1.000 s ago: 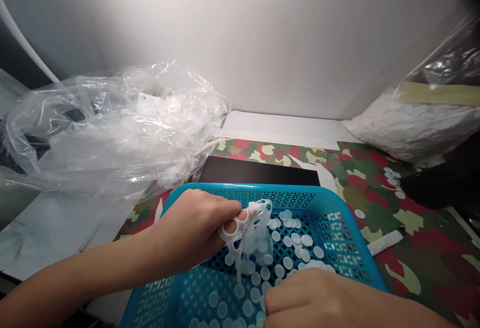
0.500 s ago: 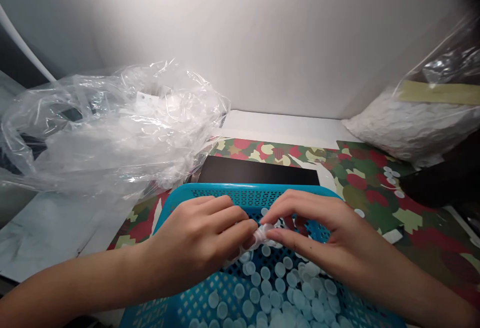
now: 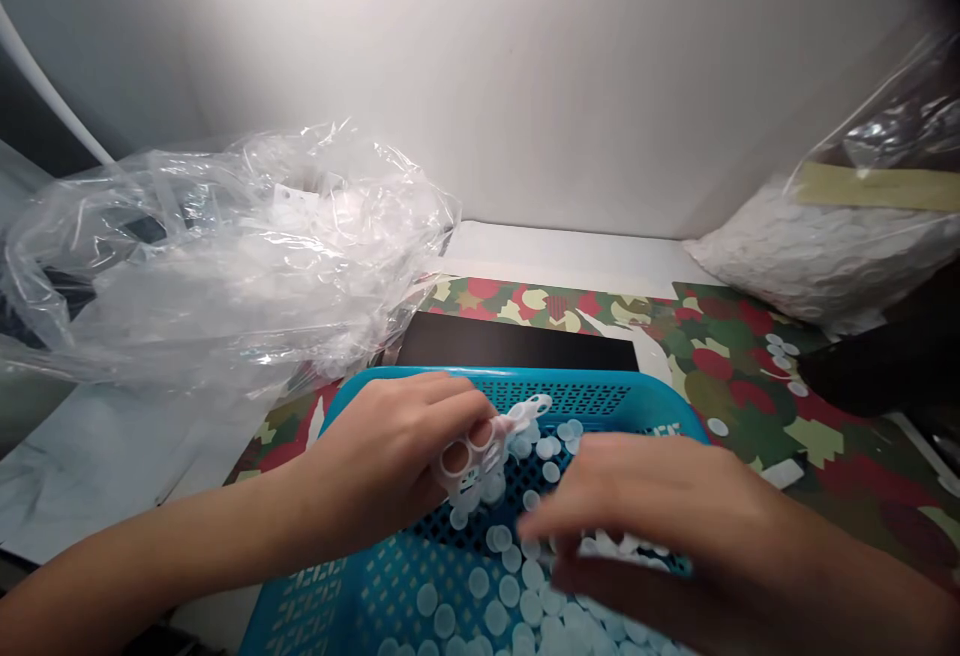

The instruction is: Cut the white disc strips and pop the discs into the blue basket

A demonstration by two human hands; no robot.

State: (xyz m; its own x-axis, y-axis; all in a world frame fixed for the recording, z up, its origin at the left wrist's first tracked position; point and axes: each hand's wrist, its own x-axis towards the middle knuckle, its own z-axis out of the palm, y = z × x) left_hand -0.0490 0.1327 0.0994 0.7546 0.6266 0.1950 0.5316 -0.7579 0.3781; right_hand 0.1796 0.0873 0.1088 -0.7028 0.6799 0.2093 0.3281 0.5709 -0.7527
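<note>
The basket (image 3: 649, 394) looks smooth plastic, the discs (image 3: 496, 618) matt plastic.

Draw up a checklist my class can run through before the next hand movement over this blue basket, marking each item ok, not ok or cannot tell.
1. Left hand has a grip on the white ringed piece: ok.
2. Ringed piece is over the blue basket: ok.
3. Right hand is apart from the ringed piece: ok, a gap shows.
4. Right hand's fingers hold nothing: cannot tell, the hand is blurred.
5. Blue basket stands open side up: ok, pale discs lie in it.
6. No discs outside the basket: not ok, a few loose discs lie on the patterned surface.
</note>
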